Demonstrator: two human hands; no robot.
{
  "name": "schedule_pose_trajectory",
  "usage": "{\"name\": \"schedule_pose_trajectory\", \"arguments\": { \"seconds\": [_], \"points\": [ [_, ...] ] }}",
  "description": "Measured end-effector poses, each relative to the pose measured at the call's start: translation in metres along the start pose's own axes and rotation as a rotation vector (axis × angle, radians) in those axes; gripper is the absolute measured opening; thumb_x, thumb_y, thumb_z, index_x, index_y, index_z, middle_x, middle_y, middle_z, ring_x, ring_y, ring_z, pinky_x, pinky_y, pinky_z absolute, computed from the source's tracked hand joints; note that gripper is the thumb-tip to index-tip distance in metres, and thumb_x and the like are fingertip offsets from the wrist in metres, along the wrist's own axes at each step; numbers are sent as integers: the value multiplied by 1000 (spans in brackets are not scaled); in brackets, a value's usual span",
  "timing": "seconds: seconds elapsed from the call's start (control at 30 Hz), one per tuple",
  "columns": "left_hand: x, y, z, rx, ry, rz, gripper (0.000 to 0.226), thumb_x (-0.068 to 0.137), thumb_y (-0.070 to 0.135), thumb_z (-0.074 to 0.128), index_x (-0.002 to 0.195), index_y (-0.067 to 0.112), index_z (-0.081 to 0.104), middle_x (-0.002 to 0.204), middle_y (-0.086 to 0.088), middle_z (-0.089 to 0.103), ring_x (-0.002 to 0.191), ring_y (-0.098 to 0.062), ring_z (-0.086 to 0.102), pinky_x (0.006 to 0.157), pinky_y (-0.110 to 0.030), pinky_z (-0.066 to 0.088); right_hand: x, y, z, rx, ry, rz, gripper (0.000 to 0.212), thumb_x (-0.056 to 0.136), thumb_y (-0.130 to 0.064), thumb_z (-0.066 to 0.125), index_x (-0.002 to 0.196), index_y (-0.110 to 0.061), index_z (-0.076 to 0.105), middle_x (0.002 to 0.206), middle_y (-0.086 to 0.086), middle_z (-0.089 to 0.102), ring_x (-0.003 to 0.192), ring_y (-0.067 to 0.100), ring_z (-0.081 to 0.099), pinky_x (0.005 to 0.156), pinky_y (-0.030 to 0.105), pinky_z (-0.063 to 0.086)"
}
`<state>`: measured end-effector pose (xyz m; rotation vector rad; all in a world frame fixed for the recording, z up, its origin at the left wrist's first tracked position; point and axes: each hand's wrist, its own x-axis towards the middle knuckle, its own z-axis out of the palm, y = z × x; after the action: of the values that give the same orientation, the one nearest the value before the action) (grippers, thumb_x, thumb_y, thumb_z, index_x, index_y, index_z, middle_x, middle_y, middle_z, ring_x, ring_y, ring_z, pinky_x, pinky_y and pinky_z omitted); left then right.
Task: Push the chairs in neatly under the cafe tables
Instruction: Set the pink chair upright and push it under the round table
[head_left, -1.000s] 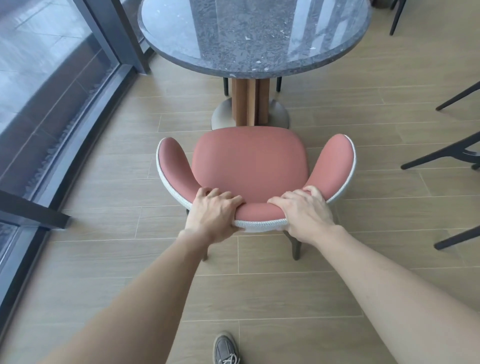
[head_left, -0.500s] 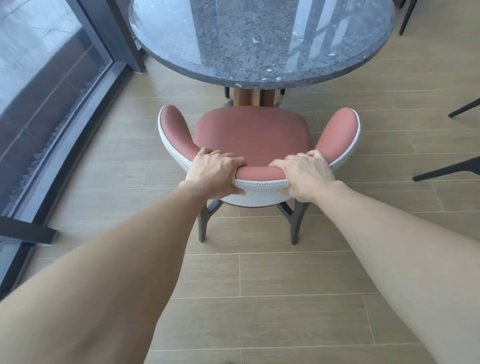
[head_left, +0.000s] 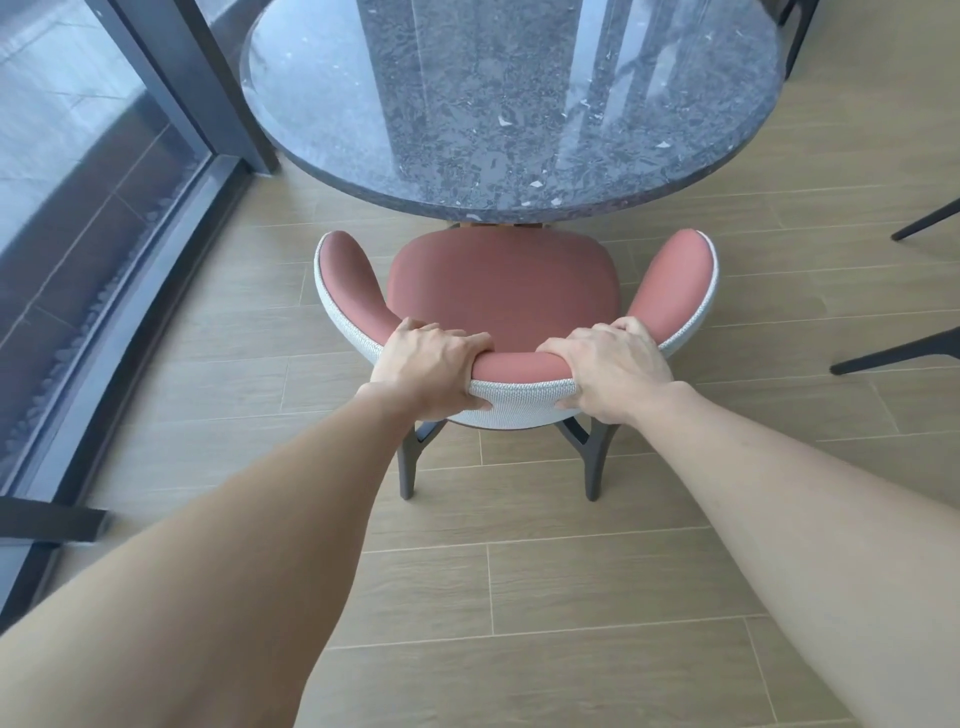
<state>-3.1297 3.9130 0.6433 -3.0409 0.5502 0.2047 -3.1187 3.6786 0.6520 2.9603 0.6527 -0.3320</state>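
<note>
A pink-cushioned chair (head_left: 501, 288) with a pale woven outer shell and dark legs stands in front of me, facing a round grey stone table (head_left: 514, 104). The front edge of its seat sits right at the table's near rim, and the table's pedestal is almost hidden behind it. My left hand (head_left: 428, 366) grips the top of the curved backrest left of centre, fingers over the pink inside and thumb on the woven back. My right hand (head_left: 610, 371) grips the same rail right of centre in the same way.
A glass wall with a dark metal frame (head_left: 171, 98) curves along the left, close to the table. Black legs of other chairs (head_left: 898, 353) reach in from the right edge. Wood-look floor planks (head_left: 519, 597) stretch between me and the chair.
The chair has slid forward toward the table with both hands on its backrest; its seat front now meets the table rim and the pedestal has gone out of sight. I have stepped closer.
</note>
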Motion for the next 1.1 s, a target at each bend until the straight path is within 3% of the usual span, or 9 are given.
{"name": "schedule_pose_trajectory", "arguments": {
  "seconds": [0.3,0.53,0.7,0.87,1.1],
  "points": [
    [4,4,-7,62,-71,9,64,86,73,69,138,38,55,129,13,71,124,-20,67,110,-40,41,-1,3,-2,8,3,-27,56,91,-52,73,141,-44,49,134,-9,66,125,20,60,114,42,32],
    [6,4,-3,103,-45,30,53,88,70,68,117,27,61,115,4,74,111,-26,70,95,-39,46,-2,0,0,11,37,-10,60,90,-44,77,143,-43,51,129,-9,68,124,19,61,115,39,32],
    [-13,-6,-4,74,-49,25,50,86,68,72,111,25,64,110,-3,76,106,-31,72,81,-37,36,-10,-22,-3,47,12,17,63,92,-47,75,149,-44,48,131,-11,68,129,16,58,117,37,28],
    [-56,-52,4,88,-64,12,46,87,66,72,111,28,64,112,-1,76,109,-30,71,98,-40,47,-11,-80,-5,76,-3,-42,66,93,-52,73,153,-42,46,136,-10,67,132,18,58,118,38,31],
    [-85,-102,8,90,-64,39,47,88,67,69,112,28,63,113,5,75,114,-28,69,101,-38,44,0,-134,-11,66,9,-53,63,93,-54,73,150,-42,47,130,-9,68,126,20,62,115,39,35]
  ]
}}
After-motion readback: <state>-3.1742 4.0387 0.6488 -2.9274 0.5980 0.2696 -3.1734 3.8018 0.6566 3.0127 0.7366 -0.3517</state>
